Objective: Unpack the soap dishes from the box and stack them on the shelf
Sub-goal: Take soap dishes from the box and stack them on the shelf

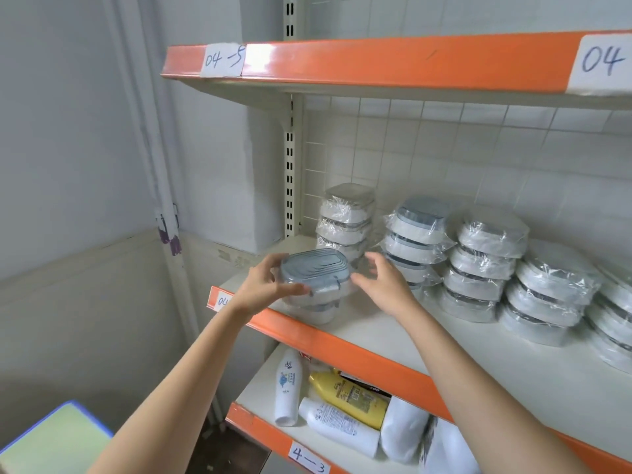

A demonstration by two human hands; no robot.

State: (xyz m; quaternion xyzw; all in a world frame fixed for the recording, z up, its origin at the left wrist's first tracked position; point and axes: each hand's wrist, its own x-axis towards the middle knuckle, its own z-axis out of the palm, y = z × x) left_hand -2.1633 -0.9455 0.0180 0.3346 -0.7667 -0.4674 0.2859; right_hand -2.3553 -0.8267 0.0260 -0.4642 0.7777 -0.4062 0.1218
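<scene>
Left hand (265, 289) curled round the near-left end of a blue-lidded soap dish (313, 273), thumb along the front rim, fingers behind; probably steadying it while it settles square on the wrapped dish beneath (316, 311), the start of a new low stack at the front-left corner of the middle shelf (393, 331). Right hand (383, 282) spread wide just off the dish's right end, fingers relaxed and holding nothing, seemingly either just let go or ready to nudge the lid into line; contact with the wrapping impossible to judge.

Stacked near the front edge, most likely because the back row is already taken: a tall stack by the slotted upright (347, 218), a blue-lidded stack (415, 239) beside it, then further wrapped stacks (485, 265) running right. All in clear film, so slippery and glare-prone; careful alignment likely needed to stop a lean.

Hard to make out: how many dishes lie under the held one, hidden by the left hand and the film. Rightmost stack cut off by the frame edge. Shelf label under the left wrist half covered. Box nowhere in view; only a blue-edged corner of some surface (54, 436) at lower left. Below, lotion bottles (349, 398) lying on the lower shelf, partly hidden by the right forearm.
</scene>
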